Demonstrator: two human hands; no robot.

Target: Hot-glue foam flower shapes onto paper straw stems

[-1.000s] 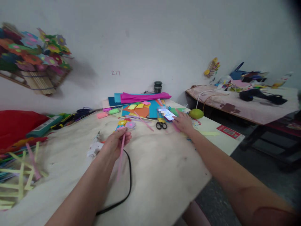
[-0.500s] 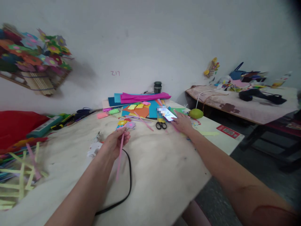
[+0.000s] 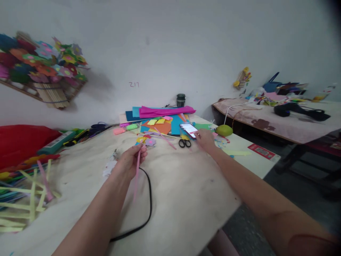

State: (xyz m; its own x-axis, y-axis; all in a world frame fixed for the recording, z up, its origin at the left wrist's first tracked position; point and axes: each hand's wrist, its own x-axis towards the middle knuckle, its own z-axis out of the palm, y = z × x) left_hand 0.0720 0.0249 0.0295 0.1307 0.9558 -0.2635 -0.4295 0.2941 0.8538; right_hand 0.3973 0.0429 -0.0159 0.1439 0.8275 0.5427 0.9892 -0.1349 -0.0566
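Between the thumb and fingers of my left hand (image 3: 131, 159) a thin pink strip (image 3: 137, 174) hangs down over the table. Just beyond those fingers lie small paper flowers, one of them a purple flower (image 3: 150, 142). My right hand (image 3: 205, 139) reaches out to a phone (image 3: 189, 130) with a lit screen, its fingers at the phone's right edge; whether they grip it or only touch it is unclear. Black-handled scissors (image 3: 184, 143) lie left of my right hand, below the phone.
Coloured sheets (image 3: 166, 112) are stacked by the wall. A green fruit (image 3: 224, 130) sits right of the phone. A black cord (image 3: 150, 199) curves across the cloth-covered table (image 3: 186, 192). Yellow strips (image 3: 32, 195) and a red bag (image 3: 23, 144) lie at the left.
My right hand has drawn its fingers in at the phone's edge, and the screen shows a different picture. My left hand still holds the pink strip. The view has shifted slightly.
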